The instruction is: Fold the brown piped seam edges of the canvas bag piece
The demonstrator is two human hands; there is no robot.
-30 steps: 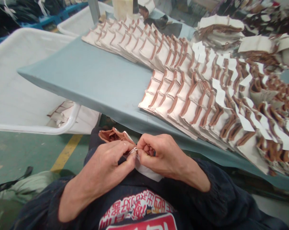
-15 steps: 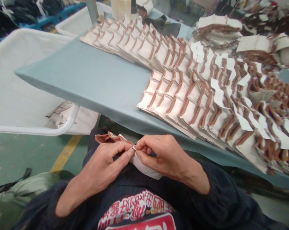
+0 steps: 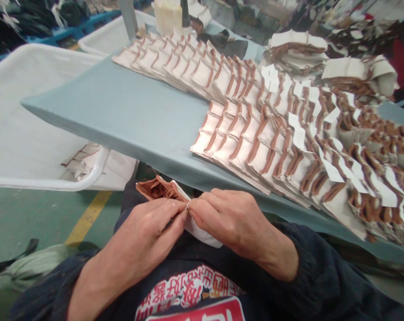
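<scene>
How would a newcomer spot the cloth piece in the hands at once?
Start at the blue table and drop below its near edge, where the left hand and right hand meet. They pinch one cloth piece, brown with a white edge, showing beyond the left hand. Unlike the rows of pieces on the table, this one is held.

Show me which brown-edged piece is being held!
It's the brown-edged piece low in the picture, pinched by the left hand and right hand; the overlapping rows of similar pieces lie on the blue table.
</scene>
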